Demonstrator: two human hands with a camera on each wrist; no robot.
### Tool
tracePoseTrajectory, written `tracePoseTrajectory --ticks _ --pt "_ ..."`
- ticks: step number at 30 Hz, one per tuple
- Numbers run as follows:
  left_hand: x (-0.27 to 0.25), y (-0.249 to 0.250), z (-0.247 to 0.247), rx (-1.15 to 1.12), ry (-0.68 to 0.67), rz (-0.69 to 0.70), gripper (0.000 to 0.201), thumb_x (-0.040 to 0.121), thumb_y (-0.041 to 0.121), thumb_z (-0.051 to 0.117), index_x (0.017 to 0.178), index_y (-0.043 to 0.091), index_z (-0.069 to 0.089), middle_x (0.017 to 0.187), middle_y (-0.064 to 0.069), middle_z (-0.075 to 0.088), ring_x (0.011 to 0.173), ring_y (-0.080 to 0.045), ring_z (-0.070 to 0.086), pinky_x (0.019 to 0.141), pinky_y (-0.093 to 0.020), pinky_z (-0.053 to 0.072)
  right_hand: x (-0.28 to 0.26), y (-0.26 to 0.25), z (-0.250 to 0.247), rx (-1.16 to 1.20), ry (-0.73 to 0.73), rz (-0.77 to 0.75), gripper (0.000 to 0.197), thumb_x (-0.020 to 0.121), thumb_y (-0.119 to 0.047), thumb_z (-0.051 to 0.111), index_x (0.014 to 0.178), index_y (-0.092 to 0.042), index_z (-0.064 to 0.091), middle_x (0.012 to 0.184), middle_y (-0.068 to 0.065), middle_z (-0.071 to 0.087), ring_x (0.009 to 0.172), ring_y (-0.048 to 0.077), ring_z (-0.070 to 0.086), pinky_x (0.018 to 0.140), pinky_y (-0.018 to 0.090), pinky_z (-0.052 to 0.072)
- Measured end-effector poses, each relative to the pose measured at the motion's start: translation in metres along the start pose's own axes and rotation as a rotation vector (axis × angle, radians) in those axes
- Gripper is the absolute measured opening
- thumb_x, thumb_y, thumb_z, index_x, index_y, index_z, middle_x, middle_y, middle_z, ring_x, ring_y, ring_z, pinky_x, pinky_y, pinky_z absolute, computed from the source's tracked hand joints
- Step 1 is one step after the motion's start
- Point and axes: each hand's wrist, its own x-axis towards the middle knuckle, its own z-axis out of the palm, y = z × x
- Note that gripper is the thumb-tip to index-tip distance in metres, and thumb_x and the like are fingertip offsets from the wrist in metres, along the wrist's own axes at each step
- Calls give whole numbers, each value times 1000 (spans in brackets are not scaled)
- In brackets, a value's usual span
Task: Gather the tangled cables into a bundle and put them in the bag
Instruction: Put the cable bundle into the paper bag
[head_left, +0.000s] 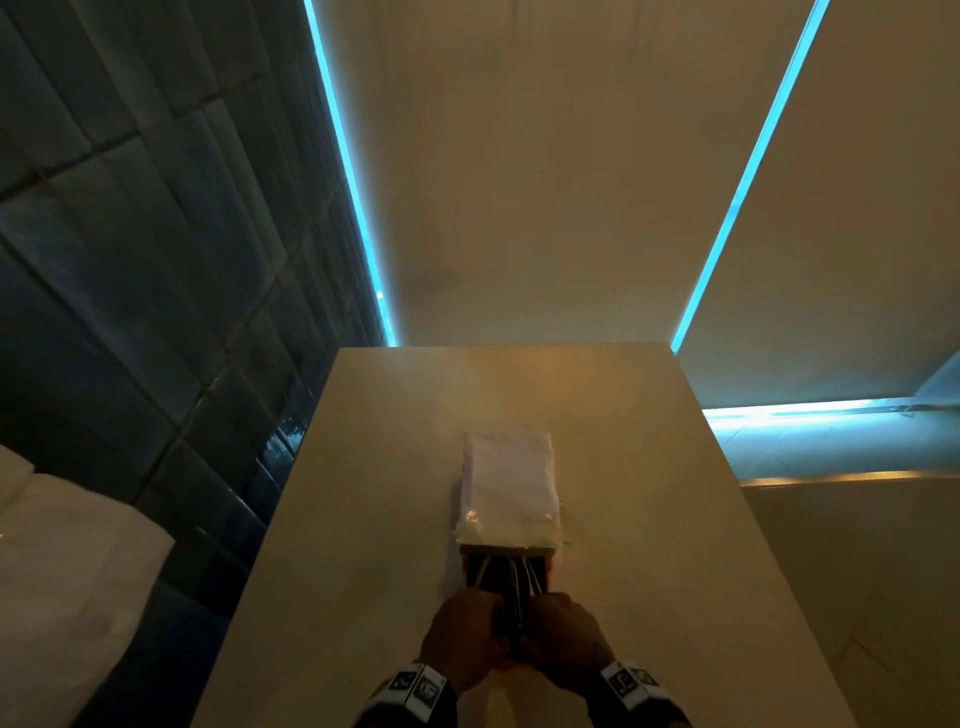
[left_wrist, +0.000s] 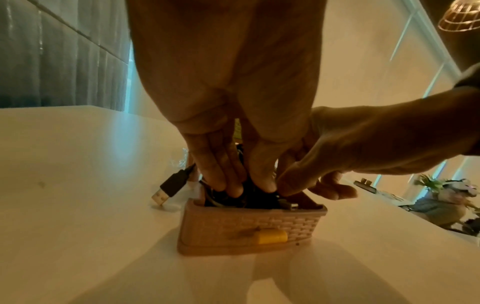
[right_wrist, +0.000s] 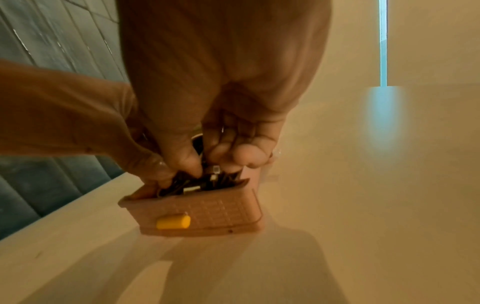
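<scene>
A tangle of black cables (left_wrist: 255, 198) (right_wrist: 182, 186) fills a small pink woven basket (left_wrist: 249, 226) (right_wrist: 215, 207) on the pale table (head_left: 363, 519). My left hand (left_wrist: 244, 187) reaches down into the basket, fingers and thumb pinching the cables. My right hand (right_wrist: 207, 164) comes in beside it and pinches the same tangle with curled fingers. One black USB plug (left_wrist: 168, 187) hangs out to the left of the basket. In the head view both hands (head_left: 462, 639) (head_left: 566, 634) meet over the cables (head_left: 506, 574). A white plastic bag (head_left: 509, 483) lies flat just beyond them.
A dark tiled wall (head_left: 130, 260) runs along the table's left edge. The table drops off at the right edge (head_left: 753, 519), with a lit floor below. A yellow cylinder (left_wrist: 271, 236) sticks to the basket's near side. White cloth (head_left: 62, 571) lies at lower left.
</scene>
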Motion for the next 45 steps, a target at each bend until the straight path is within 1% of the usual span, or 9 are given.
tracePoseTrajectory --ticks 4,12,19,24,28,31,33,39,45 --pt "0 4 6 45 42 -3 26 87 30 56 108 22 68 113 -1 66 102 -20 63 84 -28 48 2 -6 -10 -98 -47 25 41 86 -40 64 113 -10 59 92 4 57 100 33 62 73 32 45" --pt "-1 12 10 89 83 -23 31 89 37 54 116 26 64 114 3 67 105 -18 63 88 -28 50 10 -13 -11 -98 -51 7 29 86 -23 61 113 -12 61 115 12 63 103 32 63 76 32 47" --pt "-10 8 18 38 72 20 36 89 34 55 124 24 59 118 0 64 108 -19 60 89 -29 49 14 -7 -4 -58 41 -48 23 86 -23 62 105 -12 63 112 9 63 100 29 63 71 31 45" --pt "-13 -15 -14 31 210 -126 19 87 28 53 104 23 61 105 2 60 93 -18 57 80 -32 50 20 1 -2 -9 22 8 28 89 -33 57 105 -12 65 105 10 67 96 30 65 70 30 44" --pt "-10 -40 -24 -37 41 -174 44 89 21 56 133 18 51 129 -3 51 119 -22 52 94 -29 44 21 6 -5 46 -10 -11 23 90 -29 54 75 -12 59 71 3 53 73 22 54 58 27 38" --pt "-9 -36 -24 -38 7 -176 9 84 16 58 87 22 64 105 -6 62 101 -23 60 85 -33 50 20 9 -2 82 22 11 33 87 -24 55 58 -30 40 63 -9 48 72 17 51 50 14 30" --pt "-5 -37 -22 -67 46 -225 20 79 21 64 65 27 52 85 0 59 86 -19 61 73 -32 51 17 10 -2 98 47 19 22 86 -21 57 65 -27 55 80 1 65 78 19 58 57 17 35" --pt "0 -19 -10 -124 25 -239 17 71 32 75 67 22 63 82 -2 68 76 -15 65 66 -30 55 13 6 -2 153 83 28 19 85 -18 59 96 -8 71 104 11 70 94 24 65 70 20 42" --pt "-1 -12 4 -52 105 -289 26 70 46 67 85 24 64 88 2 68 80 -18 66 66 -29 54 13 3 -7 204 38 48 21 88 -30 61 69 -22 63 76 -3 62 63 5 52 57 13 39"
